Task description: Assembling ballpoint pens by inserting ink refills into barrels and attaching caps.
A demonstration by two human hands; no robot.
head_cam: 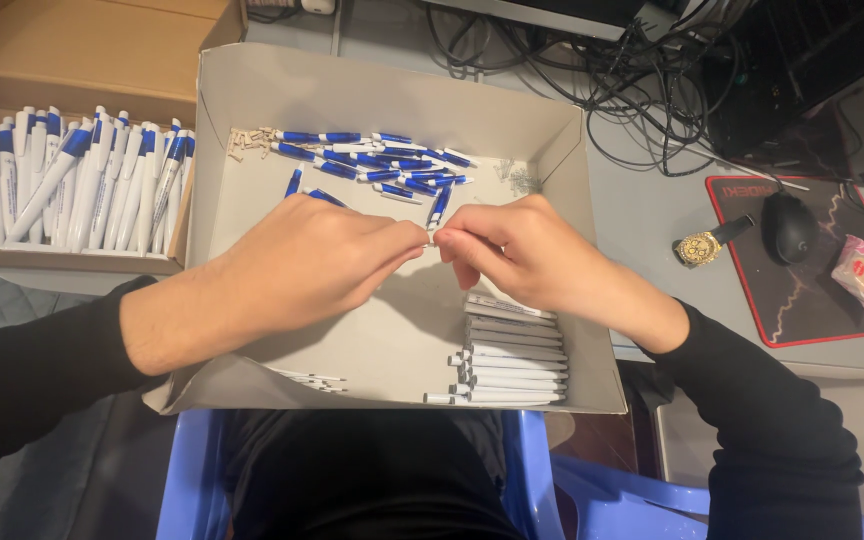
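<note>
2 hands meet over the middle of a shallow cardboard tray (252, 90) — the left hand (307, 265) and right hand (517, 255) pinch fingertip to fingertip on a tiny part (too small to tell what) at the tray's centre. Blue pen tops (377, 160) lie scattered at 12 o'clock, white pen barrels (512, 360) are stacked at 5 o'clock, and a box of assembled pens (72, 180) sits at 9 o'clock.

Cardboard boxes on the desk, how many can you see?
2. One open box sits under both hands, holding blue and white pen parts. A second box at far left holds assembled pens; it runs off frame.
</note>
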